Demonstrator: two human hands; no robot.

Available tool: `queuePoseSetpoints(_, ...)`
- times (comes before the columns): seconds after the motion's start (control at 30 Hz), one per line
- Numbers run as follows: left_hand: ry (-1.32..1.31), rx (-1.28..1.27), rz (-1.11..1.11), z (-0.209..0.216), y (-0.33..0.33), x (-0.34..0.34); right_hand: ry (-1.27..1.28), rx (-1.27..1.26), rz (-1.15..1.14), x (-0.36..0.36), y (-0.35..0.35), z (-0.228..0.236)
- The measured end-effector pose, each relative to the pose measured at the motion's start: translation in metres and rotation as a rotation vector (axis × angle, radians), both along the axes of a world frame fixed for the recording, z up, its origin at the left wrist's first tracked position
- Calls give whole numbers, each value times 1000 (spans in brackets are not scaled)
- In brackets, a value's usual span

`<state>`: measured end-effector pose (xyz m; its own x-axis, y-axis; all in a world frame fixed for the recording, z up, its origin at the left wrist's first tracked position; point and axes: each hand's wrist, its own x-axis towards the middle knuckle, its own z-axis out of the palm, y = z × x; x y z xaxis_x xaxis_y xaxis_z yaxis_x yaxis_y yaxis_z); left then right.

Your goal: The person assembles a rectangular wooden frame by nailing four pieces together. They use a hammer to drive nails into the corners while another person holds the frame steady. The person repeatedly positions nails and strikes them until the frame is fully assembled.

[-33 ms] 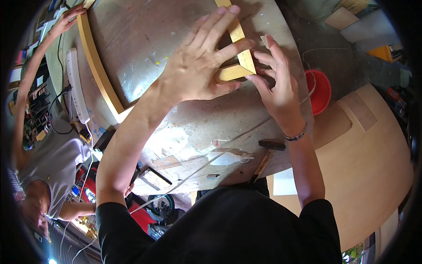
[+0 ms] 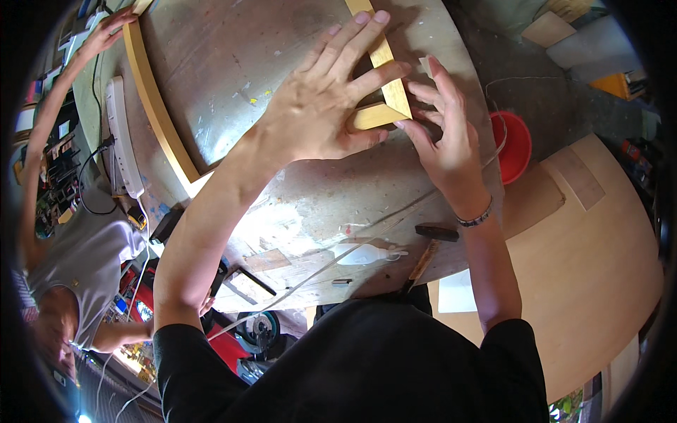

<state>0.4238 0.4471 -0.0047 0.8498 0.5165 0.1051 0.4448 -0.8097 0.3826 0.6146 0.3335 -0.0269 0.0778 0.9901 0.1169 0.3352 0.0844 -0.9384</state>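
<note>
A light wooden frame [image 2: 159, 116] lies on the worktable, its near right corner under my hands. My left hand [image 2: 314, 106] reaches over that corner, fingers stretched across the long rail [image 2: 395, 95] and thumb along the near side of the short rail [image 2: 377, 116]; it grips the corner. Just right of the corner is my right hand [image 2: 451, 134], thumb tip at the mitred joint and fingers curled along the outer side. A small thin beige piece [image 2: 426, 67] shows at its index fingertip; its kind is unclear. My left forearm hides part of the near rail.
Another person's hand [image 2: 116, 25] rests at the frame's far left. A white power strip [image 2: 123, 137] lies along the left edge. Nearer me are a white squeeze bottle [image 2: 363, 254], a brush [image 2: 423, 261] and a cord. A red bucket [image 2: 511, 148] and wooden sheets [image 2: 585, 261] stand right.
My left hand and the frame corner have shifted very slightly to the right. My right hand has barely moved and stays by the corner.
</note>
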Motion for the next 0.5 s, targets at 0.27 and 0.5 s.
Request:
queuePoseSetpoints(0.27,-4,-92,-55,-4,3,4,6,-10,-13,-2,3,3)
queuePoseSetpoints(0.5,36,-115,-73,-1,5,3,19,-47,28,12,-3,-11)
